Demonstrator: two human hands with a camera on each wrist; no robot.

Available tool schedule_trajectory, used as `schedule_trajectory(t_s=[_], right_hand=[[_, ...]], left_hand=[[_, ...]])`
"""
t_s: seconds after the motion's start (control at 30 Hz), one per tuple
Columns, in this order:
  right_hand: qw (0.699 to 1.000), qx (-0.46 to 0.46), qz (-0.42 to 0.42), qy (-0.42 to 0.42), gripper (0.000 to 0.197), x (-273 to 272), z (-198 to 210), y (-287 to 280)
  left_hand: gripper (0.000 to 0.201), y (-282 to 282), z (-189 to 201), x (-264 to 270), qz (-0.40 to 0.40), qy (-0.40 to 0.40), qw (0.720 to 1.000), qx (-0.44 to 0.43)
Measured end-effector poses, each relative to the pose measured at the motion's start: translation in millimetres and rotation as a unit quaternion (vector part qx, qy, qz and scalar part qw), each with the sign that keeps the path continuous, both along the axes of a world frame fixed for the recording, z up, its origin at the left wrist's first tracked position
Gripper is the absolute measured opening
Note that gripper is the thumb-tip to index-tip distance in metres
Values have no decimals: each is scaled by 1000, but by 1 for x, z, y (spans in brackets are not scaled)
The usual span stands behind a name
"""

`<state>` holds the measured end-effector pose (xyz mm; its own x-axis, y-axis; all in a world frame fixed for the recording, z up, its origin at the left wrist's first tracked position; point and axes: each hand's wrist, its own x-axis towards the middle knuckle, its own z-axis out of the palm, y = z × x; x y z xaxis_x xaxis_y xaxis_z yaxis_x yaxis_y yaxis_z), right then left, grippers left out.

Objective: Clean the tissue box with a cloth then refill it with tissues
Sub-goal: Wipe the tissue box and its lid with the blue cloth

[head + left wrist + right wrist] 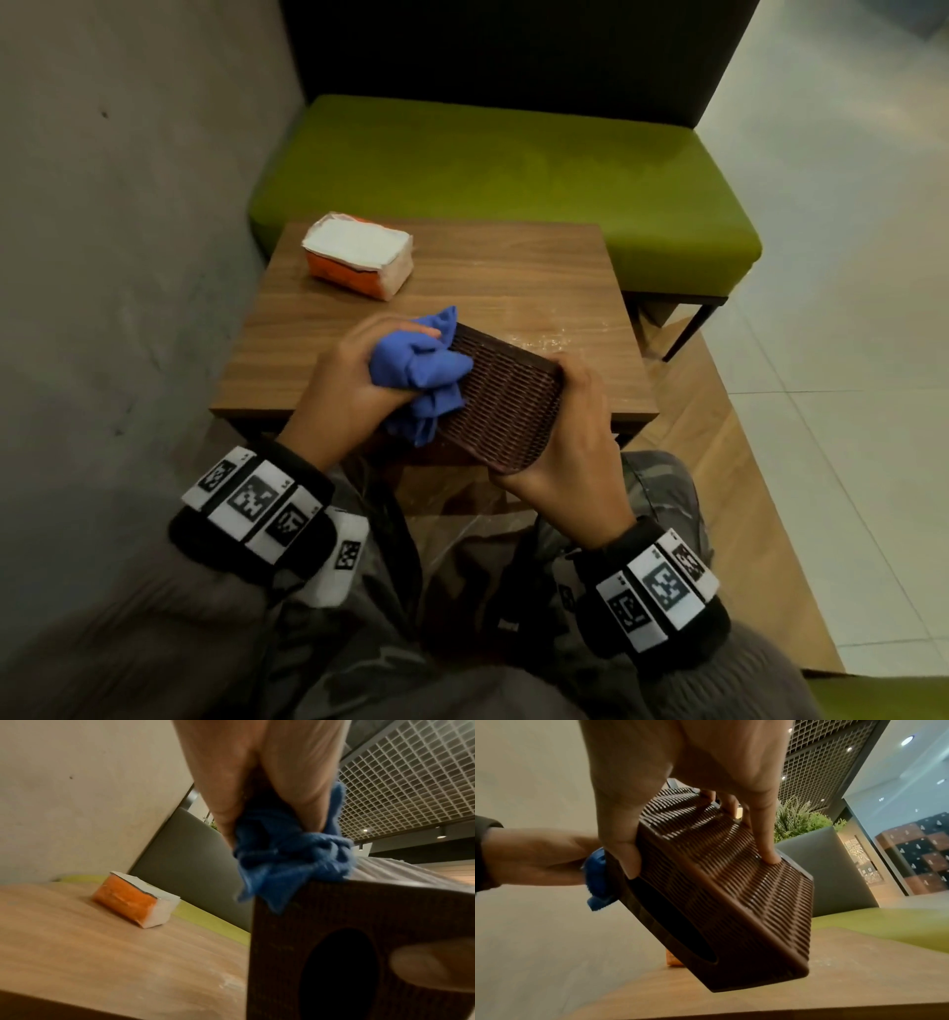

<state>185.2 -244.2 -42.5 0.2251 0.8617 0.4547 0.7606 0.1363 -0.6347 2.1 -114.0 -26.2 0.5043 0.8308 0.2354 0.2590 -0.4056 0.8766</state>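
A dark brown woven tissue box is held tilted above the near edge of the wooden table. My right hand grips its right end, thumb on one side and fingers on the other. My left hand clutches a bunched blue cloth and presses it on the box's left end. The box's oval opening faces down toward me. A pack of tissues in orange and white wrap lies at the table's far left.
A grey wall runs along the left. A green bench seat with a dark back stands behind the table. Light tiled floor lies to the right. My knees are under the table's near edge.
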Motion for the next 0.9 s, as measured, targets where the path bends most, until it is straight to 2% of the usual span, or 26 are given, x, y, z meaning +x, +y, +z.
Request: schedule_trajectory(t_s=[0.07,0.1,0.17,0.23,0.3,0.37,0.43,0.5,0.63,0.7,0.8,0.83,0.9], right_hand=[[1000,1,-4,-9,90,-4,1,3],[1000,1,-7,-14,90,-6,1,4],[1000,-3,-13,-17,89,-5,-1,8],[1000,-12,-8,15,89,-4,-2,10],[999,-4,3,40,90,0,-4,8],[1000,-3,-12,6,93,2,-4,5],[1000,-5,-19,-13,93,2,-2,2],[1000,-7,-21,-11,92,3,-4,3],[1000,-1,-10,8,82,2,-7,7],[1000,-6,-8,3,87,3,-6,5],[1000,-20,-4,-12,93,4,-5,3],[1000,-24,-2,-9,93,3,-5,2],[999,-30,-10,9,94,1,-5,3]], left_hand=[[24,-10,11,11,98,-64,993,10],[25,-19,18,17,116,-87,989,29],[34,-40,29,30,60,-87,991,83],[43,-59,32,43,-39,-7,982,183],[43,-54,30,46,-65,28,973,220],[35,-34,32,44,12,-16,989,148],[23,-15,32,42,107,-63,989,84],[22,-21,31,47,100,-68,990,67],[35,-51,33,61,-23,-27,991,130],[29,-35,38,61,16,-36,993,107],[24,-7,42,55,133,-61,989,-17],[23,-4,40,55,136,-62,988,-40],[27,-11,39,55,96,-21,995,7]])
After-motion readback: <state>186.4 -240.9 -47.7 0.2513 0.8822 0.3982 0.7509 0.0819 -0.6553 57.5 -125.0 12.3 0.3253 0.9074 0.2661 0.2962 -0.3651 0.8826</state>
